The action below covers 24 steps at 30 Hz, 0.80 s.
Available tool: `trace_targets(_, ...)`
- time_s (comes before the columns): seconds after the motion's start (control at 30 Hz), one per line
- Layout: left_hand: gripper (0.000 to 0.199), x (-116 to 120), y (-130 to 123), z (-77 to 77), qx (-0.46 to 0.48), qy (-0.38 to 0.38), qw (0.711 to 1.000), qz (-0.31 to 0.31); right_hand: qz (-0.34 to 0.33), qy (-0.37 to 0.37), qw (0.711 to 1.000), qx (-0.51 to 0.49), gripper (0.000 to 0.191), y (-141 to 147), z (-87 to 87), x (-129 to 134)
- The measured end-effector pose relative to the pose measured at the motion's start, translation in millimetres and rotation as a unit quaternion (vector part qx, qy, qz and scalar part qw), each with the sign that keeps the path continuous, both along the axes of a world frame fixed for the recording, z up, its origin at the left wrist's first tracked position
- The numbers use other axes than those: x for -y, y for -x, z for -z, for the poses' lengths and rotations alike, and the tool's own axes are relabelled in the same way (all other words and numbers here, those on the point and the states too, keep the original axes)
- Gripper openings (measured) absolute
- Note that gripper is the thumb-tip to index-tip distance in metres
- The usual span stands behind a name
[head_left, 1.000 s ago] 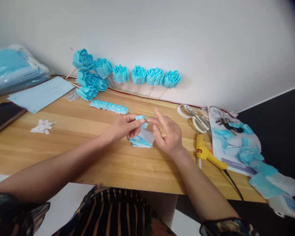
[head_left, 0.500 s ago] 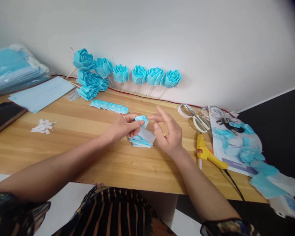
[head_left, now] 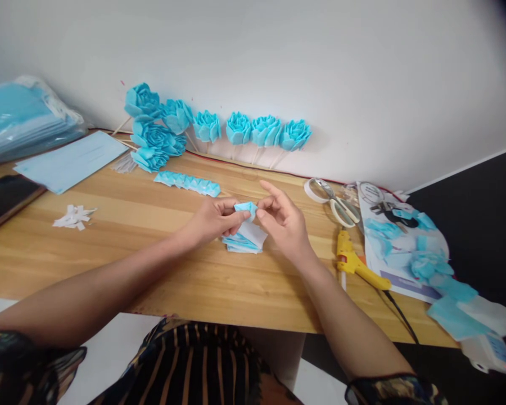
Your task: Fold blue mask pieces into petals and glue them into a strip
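A small folded piece of blue fabric [head_left: 246, 208] is pinched between the thumb and fingers of my left hand [head_left: 215, 220]. My right hand [head_left: 284, 222] grips the right corner of the same piece with thumb and a finger, its index finger raised. Just below lies a stack of blue and white cut fabric pieces [head_left: 244, 239] on the wooden table [head_left: 185, 281]. Behind my left hand runs a row of overlapping folded blue petals [head_left: 188, 183].
Blue fabric flowers [head_left: 238, 128] on sticks lean along the wall. Left are a bag of masks [head_left: 25, 118], a flat mask [head_left: 73, 160], a phone [head_left: 8, 199] and white scraps [head_left: 75, 217]. Right are scissors [head_left: 341, 209], a yellow glue gun [head_left: 358, 267] and a printed sheet [head_left: 398, 275].
My right thumb and a finger have closed on the piece's right corner. The upper edge of the piece looks folded down further, and my left hand has shifted slightly right.
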State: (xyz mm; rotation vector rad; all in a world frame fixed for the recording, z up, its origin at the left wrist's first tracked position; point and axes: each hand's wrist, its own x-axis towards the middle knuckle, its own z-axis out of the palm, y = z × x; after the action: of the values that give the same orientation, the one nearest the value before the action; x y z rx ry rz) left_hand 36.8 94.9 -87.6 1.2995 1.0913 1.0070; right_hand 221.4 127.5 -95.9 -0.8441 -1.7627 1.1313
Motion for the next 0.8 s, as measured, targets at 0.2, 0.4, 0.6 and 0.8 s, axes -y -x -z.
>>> trace_targets(0.2,0.032,-0.3,0.4,2.2,-0.022,-0.009,1.000,0.002,-0.002,0.009,1.000,0.001,0.050,-0.2,-2.8,0.3)
trace_targets(0.4,0.030,1.2,0.5,0.1,-0.019,-0.016,1.000,0.003,-0.049,0.048,0.998,0.000,0.048,-4.2,-5.7,-1.4)
trace_targets(0.6,0.027,0.7,0.3,1.8,-0.023,-0.006,1.000,-0.001,-0.058,0.065,0.996,-0.005,0.052,-4.7,-3.4,-2.3)
trace_targets(0.8,0.032,1.3,2.4,-1.1,-0.035,0.017,0.999,0.018,-0.054,0.071,0.996,-0.006,0.056,-4.8,-3.9,-4.8)
